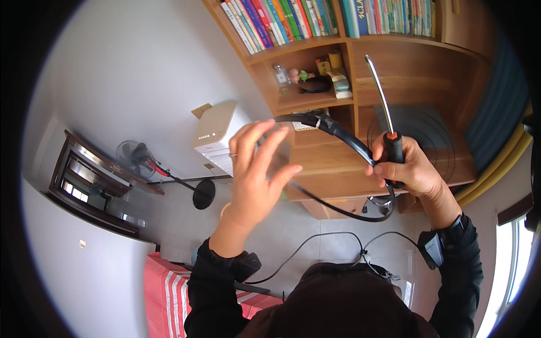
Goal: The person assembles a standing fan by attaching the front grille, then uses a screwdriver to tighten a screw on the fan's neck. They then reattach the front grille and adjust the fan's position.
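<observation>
My right hand (416, 170) is closed around a screwdriver (393, 152) with a black handle, an orange-red collar and a long metal shaft pointing up and away. The same fingers also pinch a black cable-like loop (346, 135). Its upper stretch is thicker and looks wrapped in black tape near a pale spot; a thinner stretch hangs below and curves back to the left. My left hand (255, 174) is raised at the loop's left end, thumb and fingers apart. A blurred greyish patch shows between those fingers; what it is I cannot make out.
Beyond my hands stands a wooden desk (332, 179) with a round wire grille (445, 132) on it and bookshelves above. A white box-shaped appliance (222, 127) and a standing fan (138, 158) are to the left. A black cord (315, 236) loops below; a red striped cloth (169, 287) lies lower left.
</observation>
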A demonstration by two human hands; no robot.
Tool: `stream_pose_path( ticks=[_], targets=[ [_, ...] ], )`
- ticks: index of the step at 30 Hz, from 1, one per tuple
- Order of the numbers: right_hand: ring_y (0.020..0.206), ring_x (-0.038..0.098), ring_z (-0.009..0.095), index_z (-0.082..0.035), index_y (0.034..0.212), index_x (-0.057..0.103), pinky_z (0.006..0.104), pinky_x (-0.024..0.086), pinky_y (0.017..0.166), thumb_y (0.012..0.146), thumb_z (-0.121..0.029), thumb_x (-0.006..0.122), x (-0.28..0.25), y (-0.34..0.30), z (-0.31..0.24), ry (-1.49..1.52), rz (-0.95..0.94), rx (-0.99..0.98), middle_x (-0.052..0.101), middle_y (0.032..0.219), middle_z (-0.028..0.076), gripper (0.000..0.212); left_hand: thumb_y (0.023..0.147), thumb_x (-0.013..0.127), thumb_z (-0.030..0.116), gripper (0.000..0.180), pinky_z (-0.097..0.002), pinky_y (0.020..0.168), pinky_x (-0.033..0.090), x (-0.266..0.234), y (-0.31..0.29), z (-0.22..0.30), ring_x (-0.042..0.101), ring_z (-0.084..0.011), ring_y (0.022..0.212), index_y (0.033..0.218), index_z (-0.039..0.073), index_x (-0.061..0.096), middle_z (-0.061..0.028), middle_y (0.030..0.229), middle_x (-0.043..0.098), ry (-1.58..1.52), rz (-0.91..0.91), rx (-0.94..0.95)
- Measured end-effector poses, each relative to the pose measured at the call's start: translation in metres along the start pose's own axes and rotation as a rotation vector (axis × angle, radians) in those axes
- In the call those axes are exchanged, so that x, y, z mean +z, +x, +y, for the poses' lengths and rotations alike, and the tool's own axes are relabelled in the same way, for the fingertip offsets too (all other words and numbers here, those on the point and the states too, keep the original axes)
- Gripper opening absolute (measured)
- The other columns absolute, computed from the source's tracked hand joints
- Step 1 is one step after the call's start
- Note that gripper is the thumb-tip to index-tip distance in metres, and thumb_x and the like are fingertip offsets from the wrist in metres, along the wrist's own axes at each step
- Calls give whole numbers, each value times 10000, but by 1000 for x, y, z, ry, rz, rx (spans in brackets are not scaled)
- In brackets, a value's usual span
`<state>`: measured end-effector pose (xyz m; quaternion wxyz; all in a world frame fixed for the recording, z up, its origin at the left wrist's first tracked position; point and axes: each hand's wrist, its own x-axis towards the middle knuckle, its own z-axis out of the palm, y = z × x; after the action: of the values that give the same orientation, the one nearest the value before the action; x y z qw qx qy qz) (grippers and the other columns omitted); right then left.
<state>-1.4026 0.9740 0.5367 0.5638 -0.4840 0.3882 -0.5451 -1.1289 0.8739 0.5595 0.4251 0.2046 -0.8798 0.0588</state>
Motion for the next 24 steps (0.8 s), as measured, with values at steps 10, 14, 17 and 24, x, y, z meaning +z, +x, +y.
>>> stream_pose_path(
  ticks=[10, 14, 17, 24],
  targets=[
    [734, 628, 99, -34, 922, 616, 236, 507, 678, 765, 96, 674, -15, -36, -3, -318, -149, 108, 680, 838, 57, 212, 705, 805, 239, 723, -448, 1060, 362, 20, -25, 12, 425, -358, 1296, 1307, -22, 502, -154, 1354, 499, -314, -211, -23],
    [857, 654, 139, -20, 946, 640, 267, 508, 813, 768, 61, 702, -9, -49, 14, -421, -222, 96, 688, 883, 65, 206, 744, 796, 247, 547, -348, 784, 487, 32, -28, 31, 596, -240, 867, 1213, 51, 592, -94, 968, 655, -577, -420, -122],
    [815, 624, 148, -20, 956, 617, 263, 498, 778, 791, -79, 783, -4, -64, 25, -390, 6, -113, 666, 896, 63, 242, 736, 804, 238, 458, -278, 599, 476, 30, -33, 40, 583, -177, 683, 1132, 66, 652, -68, 832, 634, -714, -463, -230],
    [604, 559, 260, -40, 965, 485, 327, 456, 562, 702, -172, 771, 25, -144, 19, -1066, 426, -116, 536, 752, 116, 410, 702, 828, 237, 434, -266, 527, 427, 16, -40, 62, 533, -135, 594, 1079, 71, 691, -34, 714, 602, -697, -427, -86]
  ],
)
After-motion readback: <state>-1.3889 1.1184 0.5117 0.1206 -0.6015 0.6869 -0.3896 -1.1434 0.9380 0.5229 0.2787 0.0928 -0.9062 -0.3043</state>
